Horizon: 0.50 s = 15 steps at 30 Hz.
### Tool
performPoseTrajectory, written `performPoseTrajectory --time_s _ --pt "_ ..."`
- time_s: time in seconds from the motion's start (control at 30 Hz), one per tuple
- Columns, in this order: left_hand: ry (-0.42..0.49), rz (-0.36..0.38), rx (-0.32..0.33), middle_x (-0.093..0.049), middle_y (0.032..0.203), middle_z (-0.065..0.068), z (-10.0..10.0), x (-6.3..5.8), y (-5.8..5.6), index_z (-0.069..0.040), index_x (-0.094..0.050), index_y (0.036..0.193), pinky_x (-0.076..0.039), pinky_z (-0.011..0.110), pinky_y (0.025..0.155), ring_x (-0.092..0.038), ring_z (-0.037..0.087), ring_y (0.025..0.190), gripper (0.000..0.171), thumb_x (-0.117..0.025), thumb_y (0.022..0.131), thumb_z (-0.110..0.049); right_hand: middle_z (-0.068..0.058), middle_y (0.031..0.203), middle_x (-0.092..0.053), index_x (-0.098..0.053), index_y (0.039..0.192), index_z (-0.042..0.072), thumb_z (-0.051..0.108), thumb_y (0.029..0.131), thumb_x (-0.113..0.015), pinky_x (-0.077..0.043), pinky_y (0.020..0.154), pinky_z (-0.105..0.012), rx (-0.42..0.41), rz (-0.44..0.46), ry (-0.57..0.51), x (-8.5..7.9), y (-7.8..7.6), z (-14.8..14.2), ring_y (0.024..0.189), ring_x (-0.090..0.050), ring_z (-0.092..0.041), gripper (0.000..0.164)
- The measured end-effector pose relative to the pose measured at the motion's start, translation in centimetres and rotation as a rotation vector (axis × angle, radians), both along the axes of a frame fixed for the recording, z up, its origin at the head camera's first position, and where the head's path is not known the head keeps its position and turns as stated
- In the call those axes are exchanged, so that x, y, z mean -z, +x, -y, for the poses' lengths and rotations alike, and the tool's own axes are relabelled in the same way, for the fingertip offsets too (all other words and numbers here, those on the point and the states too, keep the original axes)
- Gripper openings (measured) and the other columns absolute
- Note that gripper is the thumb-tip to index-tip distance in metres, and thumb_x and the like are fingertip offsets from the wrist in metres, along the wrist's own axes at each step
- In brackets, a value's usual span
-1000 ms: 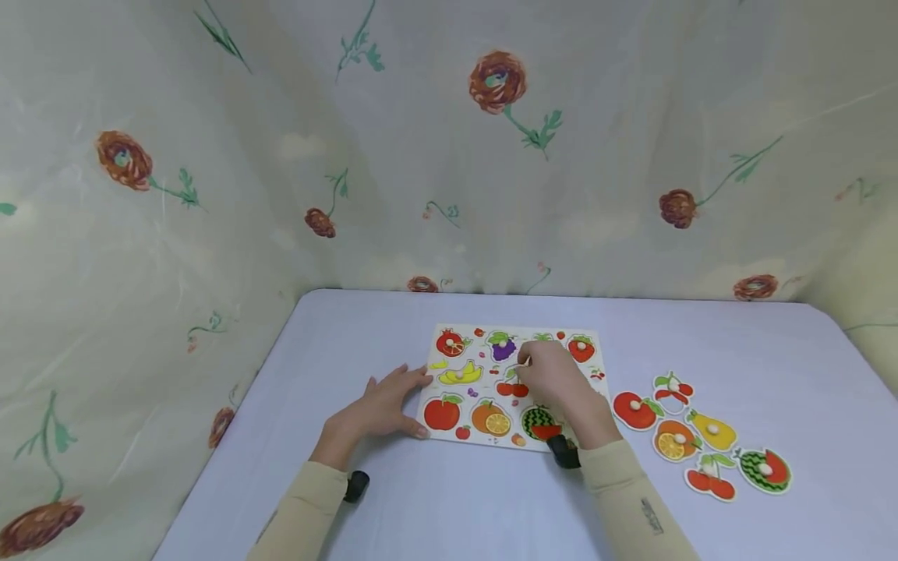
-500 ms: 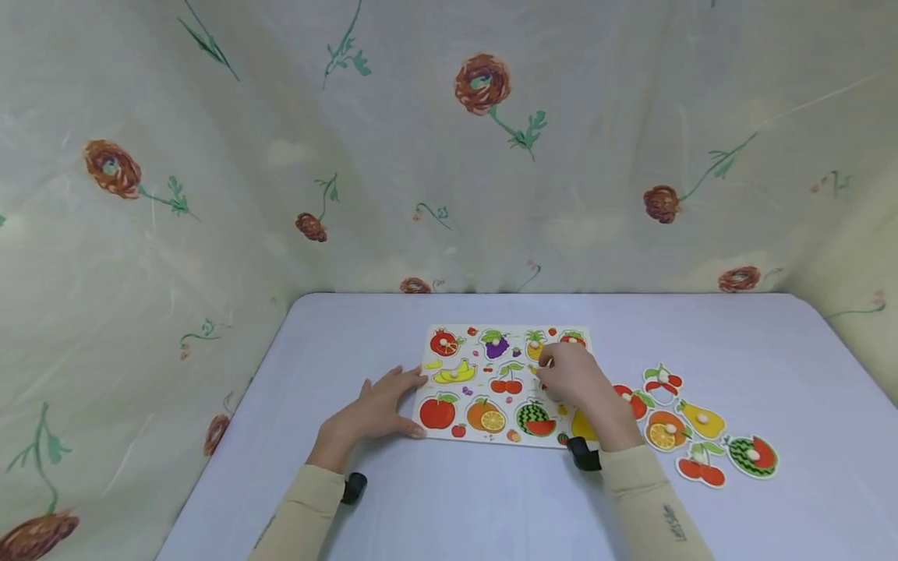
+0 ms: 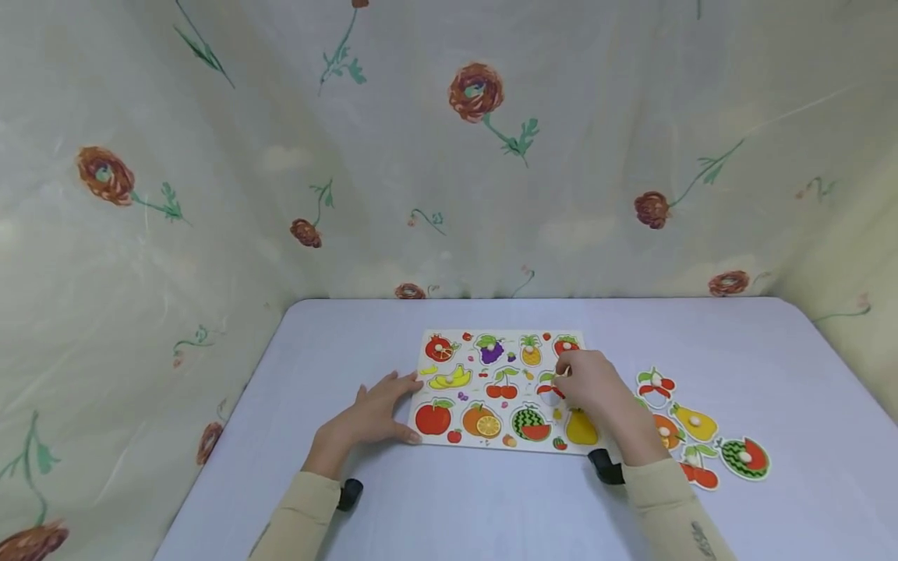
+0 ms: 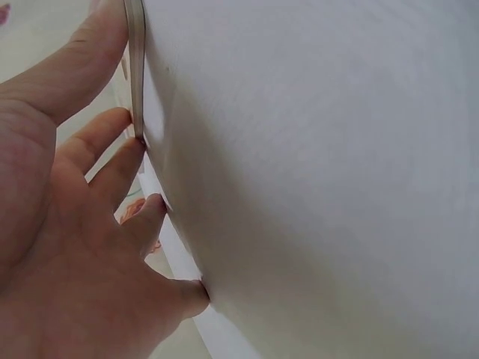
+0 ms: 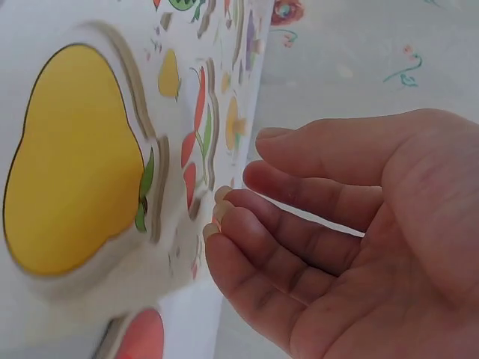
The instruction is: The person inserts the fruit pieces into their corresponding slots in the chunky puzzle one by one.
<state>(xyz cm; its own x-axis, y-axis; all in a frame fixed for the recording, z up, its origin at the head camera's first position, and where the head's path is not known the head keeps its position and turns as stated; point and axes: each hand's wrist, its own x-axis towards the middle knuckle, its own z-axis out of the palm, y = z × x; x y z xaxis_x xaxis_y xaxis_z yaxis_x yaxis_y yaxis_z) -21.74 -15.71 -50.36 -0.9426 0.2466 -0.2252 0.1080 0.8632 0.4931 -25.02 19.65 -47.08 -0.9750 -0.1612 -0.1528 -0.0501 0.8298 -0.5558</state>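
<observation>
Touching the fruit board (image 3: 526, 395) to its right, the spread left hand (image 3: 379, 409) is ideally steadying it, while the loosely curled, seemingly empty right hand (image 3: 595, 388) is hovering above, best avoiding knobbed pieces (image 3: 531, 357).

the white board (image 3: 535, 448) bears a red apple (image 3: 433, 421), an orange (image 3: 480, 422) in its own colour, a green-striped watermelon (image 3: 525, 421) with red slice, a plain yellow pear (image 3: 581, 428), purple grapes (image 3: 494, 356) and yellow bananas (image 3: 456, 379); the loose watermelon piece (image 3: 737, 464) is likewise green-striped and red; the bench (image 3: 463, 506) is pale lavender, the sleeves (image 3: 298, 514) beige, the curtain (image 3: 575, 148) greyish cream with rust-brown flowers (image 3: 476, 92) and green stems
</observation>
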Motion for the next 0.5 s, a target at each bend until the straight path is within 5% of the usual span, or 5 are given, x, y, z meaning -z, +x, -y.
performPoseTrajectory --time_s 0.5 --pt "0.028 0.006 0.005 -0.036 0.161 -0.002 0.1 -0.5 0.3 -0.025 -0.046 0.149 -0.005 0.072 0.119 -0.017 0.028 0.155 0.088 -0.088 0.072 -0.034 -0.012 0.090 -0.063 -0.068 0.105 0.001 0.014 0.092 -0.062 -0.045 0.065 -0.029 0.024 -0.006 0.043 0.3 2.0 -2.7 0.081 -0.053 -0.024 0.019"
